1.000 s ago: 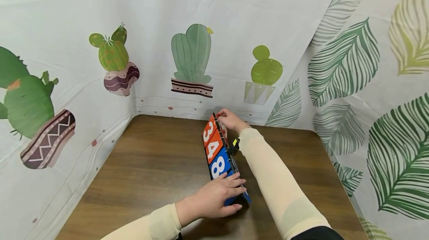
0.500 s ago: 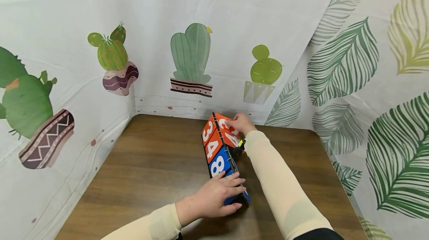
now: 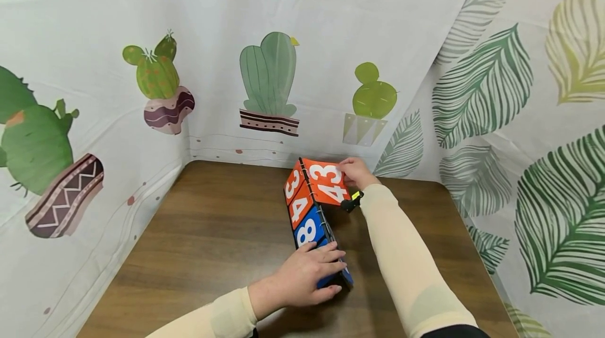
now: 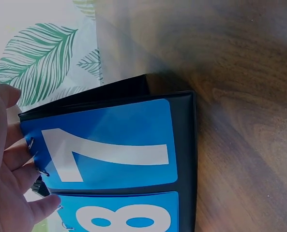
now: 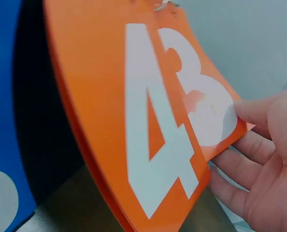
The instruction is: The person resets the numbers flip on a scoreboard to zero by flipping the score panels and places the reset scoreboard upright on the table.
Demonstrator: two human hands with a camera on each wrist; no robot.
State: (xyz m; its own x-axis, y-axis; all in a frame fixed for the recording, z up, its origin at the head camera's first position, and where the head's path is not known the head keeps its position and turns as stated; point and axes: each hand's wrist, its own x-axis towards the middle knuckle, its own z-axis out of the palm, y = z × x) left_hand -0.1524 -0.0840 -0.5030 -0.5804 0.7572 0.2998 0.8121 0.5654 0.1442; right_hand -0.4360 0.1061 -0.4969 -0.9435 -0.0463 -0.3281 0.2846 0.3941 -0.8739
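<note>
A tent-shaped flip scoreboard [image 3: 303,217] with a black stand and ring-bound number cards stands on the table. On its left face show red 3 and 4 cards and a blue 8; the left wrist view also shows a blue 7 card [image 4: 107,150]. At the near end my left hand [image 3: 302,277] rests across the ridge, its fingers extended over the rings. At the far end my right hand [image 3: 356,172] pinches the outer edge of a red 3 card [image 5: 208,108], thumb in front and fingers behind. Beside it, a red 4 card [image 5: 155,130] is raised too.
The brown wooden table [image 3: 227,212] spreads out on both sides of the scoreboard. White curtains [image 3: 212,23] printed with cacti and leaves hang close behind the table's far edge. A small black camera [image 3: 352,201] sits at my right wrist.
My right hand has moved right from the ridge, swinging the red 3 and 4 cards outward and up so their numbers face the head camera. The left hand stays in place.
</note>
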